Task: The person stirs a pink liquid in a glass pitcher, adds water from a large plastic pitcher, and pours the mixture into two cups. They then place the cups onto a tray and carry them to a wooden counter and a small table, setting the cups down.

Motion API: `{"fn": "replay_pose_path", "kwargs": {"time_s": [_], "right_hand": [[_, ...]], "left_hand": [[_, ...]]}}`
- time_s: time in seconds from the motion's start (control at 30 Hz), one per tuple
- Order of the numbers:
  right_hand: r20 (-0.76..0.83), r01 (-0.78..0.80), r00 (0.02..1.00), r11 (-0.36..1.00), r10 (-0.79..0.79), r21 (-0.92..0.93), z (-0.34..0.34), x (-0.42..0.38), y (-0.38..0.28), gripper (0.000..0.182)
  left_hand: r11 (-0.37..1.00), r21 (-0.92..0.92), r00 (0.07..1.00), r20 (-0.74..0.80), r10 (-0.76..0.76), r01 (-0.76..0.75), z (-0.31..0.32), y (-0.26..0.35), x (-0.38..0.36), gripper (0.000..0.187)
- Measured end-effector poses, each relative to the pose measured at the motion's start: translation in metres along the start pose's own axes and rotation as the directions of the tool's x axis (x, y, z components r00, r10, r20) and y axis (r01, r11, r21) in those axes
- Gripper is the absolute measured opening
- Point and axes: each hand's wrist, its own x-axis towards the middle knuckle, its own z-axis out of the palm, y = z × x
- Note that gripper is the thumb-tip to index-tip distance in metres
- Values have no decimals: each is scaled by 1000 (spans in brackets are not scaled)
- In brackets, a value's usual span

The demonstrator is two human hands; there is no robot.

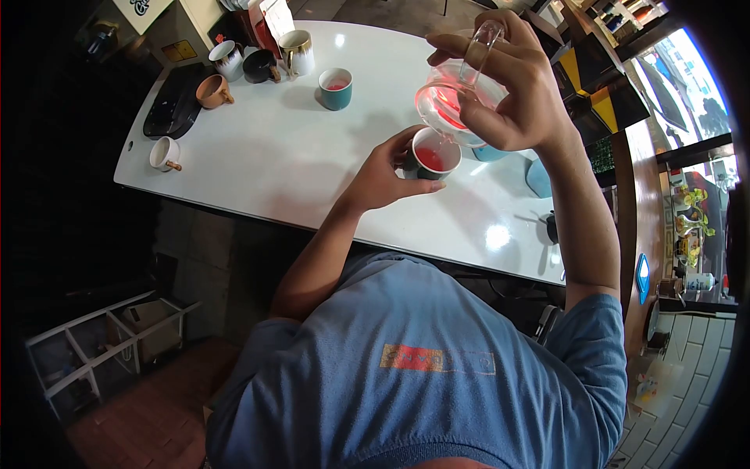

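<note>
My right hand (pixel 512 86) is closed round the handle of a clear glass pitcher (pixel 478 87), which is tilted and has some red liquid inside. The pitcher's rim is just above a dark green cup (pixel 427 166) with a white inside, and a thin stream seems to run between them. Red liquid lies in this cup. My left hand (pixel 387 173) is wrapped round the cup's side and holds it over the white table (pixel 258 168). Farther back stands a teal cup (pixel 336 91) with a little red liquid in it.
At the back left are a white-and-gold mug (pixel 297 55), a black cup (pixel 260 67), an orange cup (pixel 212 92) and a black tray-like object (pixel 173 102). A small white cup (pixel 164 154) stands near the left edge. Light blue cups (pixel 539 180) are partly hidden behind my right arm.
</note>
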Motion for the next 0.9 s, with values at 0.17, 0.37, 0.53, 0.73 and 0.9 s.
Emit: {"fn": "replay_pose_path", "kwargs": {"time_s": [0.17, 0.37, 0.53, 0.73, 0.9], "right_hand": [[-3, 15, 1000, 999, -15, -31, 2, -1, 6, 43], [-27, 15, 1000, 999, -16, -28, 5, -2, 10, 45], [-20, 15, 1000, 1000, -16, -24, 5, -2, 11, 46], [12, -444, 889, 855, 458, 269, 2, 1, -8, 45], [-188, -510, 799, 808, 572, 295, 19, -11, 8, 47]], "left_hand": [[998, -14, 997, 34, -67, 67, -3, 1, 3, 85], [998, -12, 998, 39, -58, 58, -3, 2, 6, 84], [1000, -7, 1000, 6, 12, -12, -4, -5, 7, 82], [1000, 3, 1000, -9, 15, -15, -8, -6, 3, 78], [999, 38, 999, -42, -30, 32, -19, -10, -8, 81]]}}
